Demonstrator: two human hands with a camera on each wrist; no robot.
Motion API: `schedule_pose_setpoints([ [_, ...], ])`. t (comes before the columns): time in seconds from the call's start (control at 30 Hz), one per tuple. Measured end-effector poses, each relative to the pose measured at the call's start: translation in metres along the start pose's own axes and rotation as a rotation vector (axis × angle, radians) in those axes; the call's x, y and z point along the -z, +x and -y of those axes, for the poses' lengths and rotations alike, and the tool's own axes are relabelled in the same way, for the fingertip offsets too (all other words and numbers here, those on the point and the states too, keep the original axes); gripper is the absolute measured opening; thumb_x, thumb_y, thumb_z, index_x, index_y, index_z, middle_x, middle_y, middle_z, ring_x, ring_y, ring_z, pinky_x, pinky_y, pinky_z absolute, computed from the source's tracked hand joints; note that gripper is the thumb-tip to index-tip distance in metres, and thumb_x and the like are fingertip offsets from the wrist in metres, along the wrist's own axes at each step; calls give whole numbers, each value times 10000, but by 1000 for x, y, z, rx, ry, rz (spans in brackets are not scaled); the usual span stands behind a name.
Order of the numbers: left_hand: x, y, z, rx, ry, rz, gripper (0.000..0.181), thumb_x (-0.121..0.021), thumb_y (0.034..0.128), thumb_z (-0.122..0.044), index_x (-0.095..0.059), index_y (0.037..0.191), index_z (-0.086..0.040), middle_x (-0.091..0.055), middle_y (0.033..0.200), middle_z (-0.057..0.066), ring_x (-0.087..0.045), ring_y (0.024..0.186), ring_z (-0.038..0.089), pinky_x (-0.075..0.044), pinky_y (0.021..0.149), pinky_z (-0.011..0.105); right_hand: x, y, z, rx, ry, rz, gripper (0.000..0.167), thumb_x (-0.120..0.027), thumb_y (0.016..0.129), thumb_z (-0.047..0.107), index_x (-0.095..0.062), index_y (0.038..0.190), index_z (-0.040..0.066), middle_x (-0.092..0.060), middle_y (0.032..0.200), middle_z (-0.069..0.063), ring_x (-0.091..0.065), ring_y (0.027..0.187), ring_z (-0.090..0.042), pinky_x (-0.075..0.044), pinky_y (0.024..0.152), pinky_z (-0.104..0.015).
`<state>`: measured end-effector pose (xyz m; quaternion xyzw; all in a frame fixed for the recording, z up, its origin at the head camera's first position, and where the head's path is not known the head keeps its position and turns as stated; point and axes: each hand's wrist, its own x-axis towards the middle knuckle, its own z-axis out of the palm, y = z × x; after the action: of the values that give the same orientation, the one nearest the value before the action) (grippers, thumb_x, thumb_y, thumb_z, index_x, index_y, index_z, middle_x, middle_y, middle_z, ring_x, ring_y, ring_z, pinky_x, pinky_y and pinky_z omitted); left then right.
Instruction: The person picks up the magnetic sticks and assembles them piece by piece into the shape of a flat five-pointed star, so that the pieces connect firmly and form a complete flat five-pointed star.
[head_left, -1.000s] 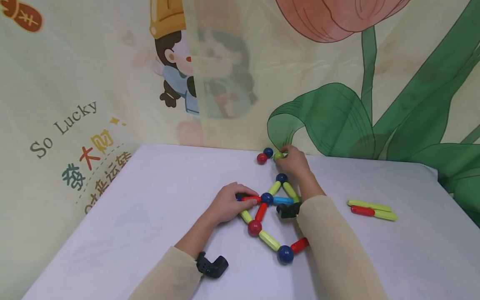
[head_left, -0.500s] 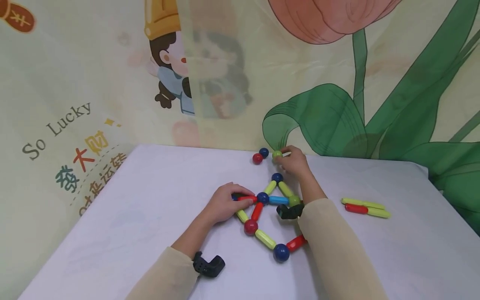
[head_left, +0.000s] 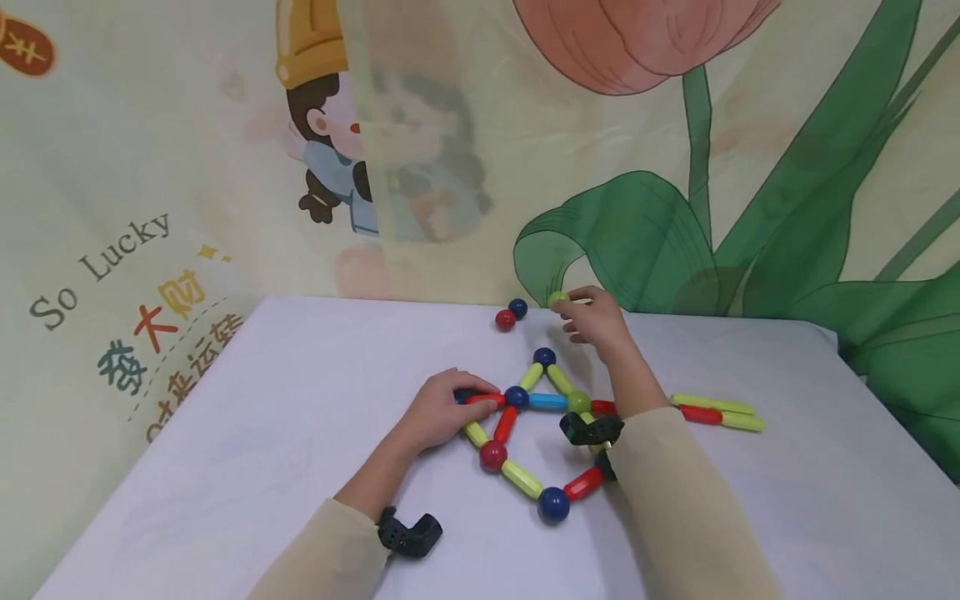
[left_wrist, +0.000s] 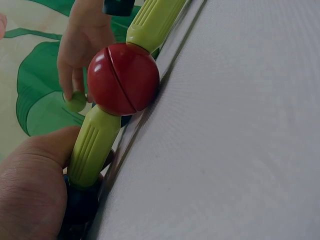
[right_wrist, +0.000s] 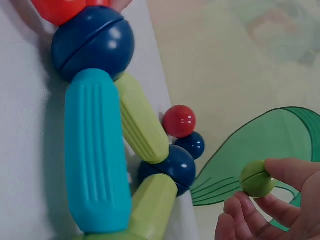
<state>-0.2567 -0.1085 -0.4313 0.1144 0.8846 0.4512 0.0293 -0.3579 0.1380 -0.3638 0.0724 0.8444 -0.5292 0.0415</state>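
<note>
A flat structure of coloured rods and balls lies on the white table, with a light blue rod (head_left: 548, 402), a red ball (head_left: 492, 456) and a blue ball (head_left: 553, 506) among its parts. At its left end my left hand (head_left: 442, 408) grips a red rod (head_left: 489, 400) between thumb and fingers, partly covering a dark blue ball there. My right hand (head_left: 600, 321) pinches a loose green ball (right_wrist: 256, 179) by thumb and fingertips, held up near the table's back edge. My right forearm hides some of the structure's right side.
A loose red ball (head_left: 506, 320) and a loose blue ball (head_left: 517, 308) touch each other near the back edge. Several yellow-green and red rods (head_left: 701, 414) lie to the right. A printed cloth (head_left: 442, 267) hangs behind the table.
My right hand has lifted the green ball off the table, away from the loose red and blue balls. The left hand keeps its grip. The head view has shifted slightly.
</note>
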Motion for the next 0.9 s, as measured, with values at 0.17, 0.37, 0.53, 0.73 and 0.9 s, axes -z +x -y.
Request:
schedule_pose_setpoints([
  [0.17, 0, -1, 1, 6, -1, 1, 219, -787, 905, -288, -796, 1119, -243, -701, 1124, -23, -595, 1128, 209, -507, 1007, 474, 10, -10, 3, 20, 17, 3, 605, -632, 1012, 369, -448, 1496, 55, -630, 1372, -192, -667, 1191, -344, -576, 988, -413],
  [0.37, 3, 0, 0, 0, 11, -8, 210, -794, 902, -267, -800, 1110, -244, -710, 1120, -25, -602, 1130, 212, -503, 1012, 475, 22, -27, 4, 67, 47, 6, 602, -641, 1011, 353, -443, 1491, 49, -622, 1375, -194, -661, 1218, -383, -573, 994, -406],
  [0.53, 4, 0, 0, 4, 15, -7, 222, -794, 900, -270, -798, 1120, -240, -711, 1136, -14, -604, 1145, 220, -508, 1016, 477, 31, -40, 1, 103, 67, 23, 597, -649, 1009, 363, -446, 1467, 38, -627, 1375, -205, -652, 1210, -405, -584, 969, -376],
  [0.73, 1, 0, 2, 12, 10, -8, 220, -794, 899, -277, -797, 1117, -242, -710, 1151, -13, -601, 1155, 222, -513, 1020, 480, 42, -56, -8, 136, 44, 25, 598, -649, 1010, 371, -457, 1459, 25, -624, 1372, -226, -664, 1166, -389, -594, 941, -356],
  [0.9, -1, 2, 1, 8, 10, -7, 218, -793, 900, -279, -797, 1115, -248, -707, 1154, -12, -599, 1156, 221, -515, 1017, 482, 52, -68, -16, 166, 12, 20, 616, -642, 1013, 378, -450, 1503, 58, -616, 1349, -231, -685, 1109, -351, -604, 900, -326],
])
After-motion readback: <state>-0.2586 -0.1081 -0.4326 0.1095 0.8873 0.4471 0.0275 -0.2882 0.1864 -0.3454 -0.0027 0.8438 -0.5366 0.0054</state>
